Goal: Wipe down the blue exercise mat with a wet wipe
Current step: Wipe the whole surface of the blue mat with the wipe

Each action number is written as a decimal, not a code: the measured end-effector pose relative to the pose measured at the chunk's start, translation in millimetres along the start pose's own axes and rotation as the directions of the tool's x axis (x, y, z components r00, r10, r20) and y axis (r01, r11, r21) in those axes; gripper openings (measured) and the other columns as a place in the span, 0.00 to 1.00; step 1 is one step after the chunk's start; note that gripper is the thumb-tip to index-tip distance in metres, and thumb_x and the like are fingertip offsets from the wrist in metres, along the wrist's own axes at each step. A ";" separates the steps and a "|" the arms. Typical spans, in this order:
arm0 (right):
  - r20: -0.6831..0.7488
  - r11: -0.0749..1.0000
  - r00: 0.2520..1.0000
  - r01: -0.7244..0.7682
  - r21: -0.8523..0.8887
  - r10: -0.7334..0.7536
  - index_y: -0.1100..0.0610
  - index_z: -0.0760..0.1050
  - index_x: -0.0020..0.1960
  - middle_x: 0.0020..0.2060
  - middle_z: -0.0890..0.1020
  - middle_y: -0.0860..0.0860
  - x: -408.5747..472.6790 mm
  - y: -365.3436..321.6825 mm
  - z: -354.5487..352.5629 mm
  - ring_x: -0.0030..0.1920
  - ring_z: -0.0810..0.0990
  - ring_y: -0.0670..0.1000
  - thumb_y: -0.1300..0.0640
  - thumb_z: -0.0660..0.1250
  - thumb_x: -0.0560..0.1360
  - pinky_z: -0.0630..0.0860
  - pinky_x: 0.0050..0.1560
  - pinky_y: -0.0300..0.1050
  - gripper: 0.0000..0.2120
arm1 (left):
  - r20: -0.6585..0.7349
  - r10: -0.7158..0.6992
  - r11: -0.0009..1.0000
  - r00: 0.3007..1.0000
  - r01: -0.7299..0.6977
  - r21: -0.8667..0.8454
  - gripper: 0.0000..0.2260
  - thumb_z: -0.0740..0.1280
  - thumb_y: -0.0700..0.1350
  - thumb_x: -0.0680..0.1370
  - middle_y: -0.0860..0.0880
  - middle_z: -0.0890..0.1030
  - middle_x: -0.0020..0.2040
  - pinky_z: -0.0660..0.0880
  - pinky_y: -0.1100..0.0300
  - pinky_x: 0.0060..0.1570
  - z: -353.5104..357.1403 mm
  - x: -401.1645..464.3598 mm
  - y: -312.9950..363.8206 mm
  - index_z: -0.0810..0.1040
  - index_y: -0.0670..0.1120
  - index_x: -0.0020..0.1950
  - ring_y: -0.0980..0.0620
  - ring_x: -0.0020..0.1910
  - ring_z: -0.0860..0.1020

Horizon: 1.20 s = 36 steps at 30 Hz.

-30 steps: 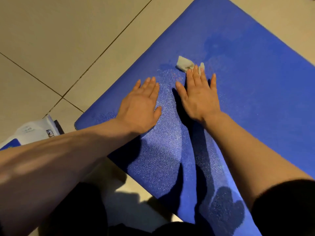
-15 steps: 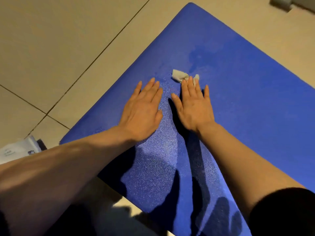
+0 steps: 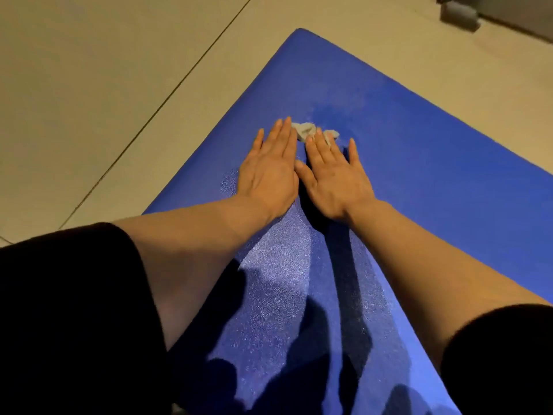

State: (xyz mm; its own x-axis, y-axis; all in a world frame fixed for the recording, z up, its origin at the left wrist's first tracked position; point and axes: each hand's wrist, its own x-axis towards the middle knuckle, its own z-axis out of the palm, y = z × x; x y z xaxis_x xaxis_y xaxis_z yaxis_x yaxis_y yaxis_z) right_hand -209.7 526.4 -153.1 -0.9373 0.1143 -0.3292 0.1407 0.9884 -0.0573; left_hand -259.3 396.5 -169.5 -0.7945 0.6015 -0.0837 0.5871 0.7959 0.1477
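Your left hand (image 3: pixel 269 172) slid up beside your right hand (image 3: pixel 335 175), both flat, fingers pressing the crumpled white wet wipe (image 3: pixel 308 130); the blue foam exercise mat (image 3: pixel 434 175) beyond your fingertips looks mostly unwiped.

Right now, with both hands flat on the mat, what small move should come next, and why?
Probably push the right hand forward, sliding the wet wipe under its fingertips toward the far corner of the blue mat. The wipe lies crumpled under straight fingers, the left hand rests flat beside it, and mat lies beyond.
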 end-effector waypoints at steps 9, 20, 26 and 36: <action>-0.025 0.996 0.995 -0.092 0.008 0.092 0.59 0.42 0.79 0.79 0.43 0.54 30.3 18.7 -4.1 0.78 0.40 0.50 0.40 0.39 0.82 0.33 0.75 0.54 0.33 | -0.027 -0.001 0.999 1.000 0.002 0.034 0.28 0.43 0.51 0.82 0.43 0.42 0.80 0.41 0.49 0.77 13.7 6.4 0.0 0.41 0.40 0.79 0.48 0.79 0.41; -0.060 0.998 0.997 -0.046 -0.030 0.044 0.58 0.45 0.79 0.79 0.45 0.52 -9.0 60.0 -0.5 0.78 0.39 0.49 0.34 0.31 0.74 0.31 0.75 0.54 0.41 | -0.062 0.009 1.000 0.998 -0.009 0.003 0.30 0.37 0.53 0.78 0.44 0.45 0.80 0.42 0.50 0.77 17.5 14.5 -2.4 0.44 0.44 0.80 0.48 0.79 0.45; -0.030 0.997 0.999 -0.041 0.065 0.043 0.58 0.42 0.79 0.79 0.44 0.52 85.3 43.6 -19.7 0.78 0.39 0.50 0.39 0.42 0.82 0.32 0.74 0.56 0.33 | -0.072 0.015 0.999 0.997 -0.018 -0.035 0.28 0.39 0.52 0.79 0.44 0.47 0.80 0.44 0.48 0.77 18.0 12.8 -3.0 0.47 0.52 0.80 0.47 0.79 0.46; -0.045 0.995 0.994 -0.104 0.001 0.104 0.58 0.44 0.79 0.79 0.45 0.52 37.4 75.1 -13.3 0.78 0.39 0.49 0.35 0.36 0.78 0.30 0.73 0.55 0.38 | -0.090 0.011 0.999 0.996 -0.014 -0.033 0.27 0.41 0.53 0.79 0.45 0.46 0.80 0.41 0.50 0.76 19.1 16.4 -6.4 0.45 0.53 0.80 0.48 0.79 0.45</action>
State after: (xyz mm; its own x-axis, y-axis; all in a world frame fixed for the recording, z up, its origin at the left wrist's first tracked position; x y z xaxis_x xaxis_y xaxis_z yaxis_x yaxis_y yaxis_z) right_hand -238.4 606.2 -157.1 -0.9310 0.2206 -0.2908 0.2375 0.9711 -0.0237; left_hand -273.1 402.6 -190.6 -0.7988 0.6015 0.0074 0.5926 0.7848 0.1814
